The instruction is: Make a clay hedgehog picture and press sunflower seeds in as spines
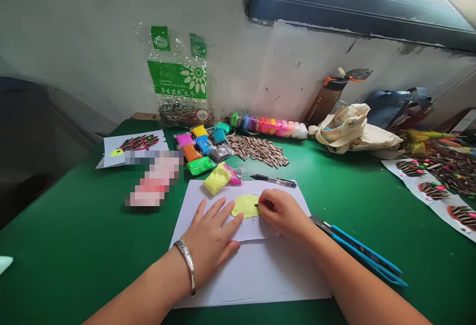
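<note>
Starting on the far left, there's a finished card (130, 149) on the green table (67, 245), with a hedgehog-looking figure made of striped seeds and a yellow clay face. Just right of it is a pixelated pinkish blob (154, 179), and I can't tell what that is. Behind it, a clear plastic bag with green print (182, 75) stands against the wall, with striped sunflower seeds (186, 115) packed in the bottom. In front of that are little clear bags of colored clay (201, 149) in pink, orange, green, blue and gray, plus an opened yellow clay bag (217, 178) right at the top edge of the paper. A long row of clay packs (269, 126) runs along the wall, with a loose pile of seeds (256, 150) in front.

On the white paper sheet (253, 285), my left hand (210, 238) lies flat and open, with its silver bangle (188, 265), right beside a yellow clay oval (246, 206). My right hand (280, 211) is pinched narrow on a small dark sliver (256, 205) at the oval's edge, too small to identify.

Further right are a pen (273, 180), blue-handled scissors (360, 250), a canvas tote (353, 129), a bottle (327, 97) and more seed-covered cards (433, 191).
</note>
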A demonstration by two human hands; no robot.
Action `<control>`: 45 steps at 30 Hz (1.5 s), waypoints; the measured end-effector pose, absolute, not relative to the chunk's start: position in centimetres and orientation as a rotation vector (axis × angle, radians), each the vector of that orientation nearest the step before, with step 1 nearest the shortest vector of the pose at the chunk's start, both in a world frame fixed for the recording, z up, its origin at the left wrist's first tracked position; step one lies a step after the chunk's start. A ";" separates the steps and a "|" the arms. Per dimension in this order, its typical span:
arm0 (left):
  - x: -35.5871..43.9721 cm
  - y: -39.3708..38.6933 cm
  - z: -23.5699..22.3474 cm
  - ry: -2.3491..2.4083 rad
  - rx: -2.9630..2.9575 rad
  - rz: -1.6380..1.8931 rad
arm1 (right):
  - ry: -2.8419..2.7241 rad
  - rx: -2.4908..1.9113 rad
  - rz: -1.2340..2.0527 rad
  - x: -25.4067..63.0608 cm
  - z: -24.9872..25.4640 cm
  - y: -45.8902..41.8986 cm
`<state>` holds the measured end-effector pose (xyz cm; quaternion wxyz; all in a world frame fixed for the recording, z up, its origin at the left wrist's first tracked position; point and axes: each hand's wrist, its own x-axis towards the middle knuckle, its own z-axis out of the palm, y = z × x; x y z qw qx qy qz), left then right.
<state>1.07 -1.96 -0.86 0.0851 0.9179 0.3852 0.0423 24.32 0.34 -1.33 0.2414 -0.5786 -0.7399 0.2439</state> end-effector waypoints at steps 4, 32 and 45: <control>0.3 -1.4 -0.7 1.089 2.729 0.169 | -1.874 -1.574 0.818 24.9 -1.4 0.6; 0.0 -0.5 -0.4 1.068 2.630 0.176 | -2.406 -1.320 0.162 23.1 -0.5 -3.4; 0.4 -0.7 -1.2 1.098 2.738 0.194 | -2.665 -1.262 -0.311 22.9 -1.3 -3.8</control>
